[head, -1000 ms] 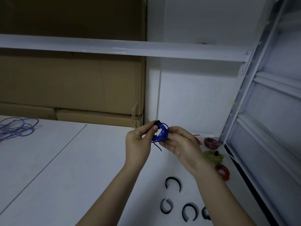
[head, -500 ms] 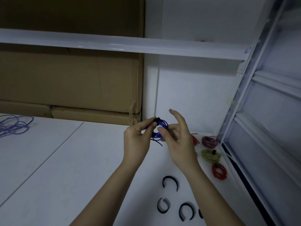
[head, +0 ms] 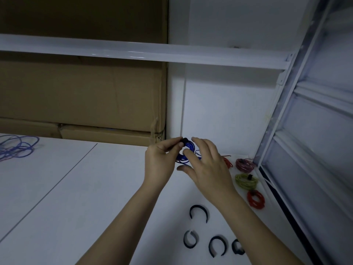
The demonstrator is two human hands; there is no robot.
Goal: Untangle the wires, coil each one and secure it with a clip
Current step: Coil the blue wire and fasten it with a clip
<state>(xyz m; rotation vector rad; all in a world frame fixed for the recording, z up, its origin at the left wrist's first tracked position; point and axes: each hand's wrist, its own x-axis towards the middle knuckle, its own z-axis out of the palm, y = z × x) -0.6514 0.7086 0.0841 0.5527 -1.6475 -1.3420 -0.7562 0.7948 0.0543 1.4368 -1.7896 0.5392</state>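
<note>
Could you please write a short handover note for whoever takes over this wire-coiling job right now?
Left hand pinches the blue coil at its black clip.
Right hand is open beside the coil.
Done: purple coil, green coil and red coil lie at the right.
Left: blue tangle at far left; spare clips lie near.

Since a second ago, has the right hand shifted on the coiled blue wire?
Yes. The right hand has let go of the coiled blue wire; its fingers are now spread beside it, above the white table.
</note>
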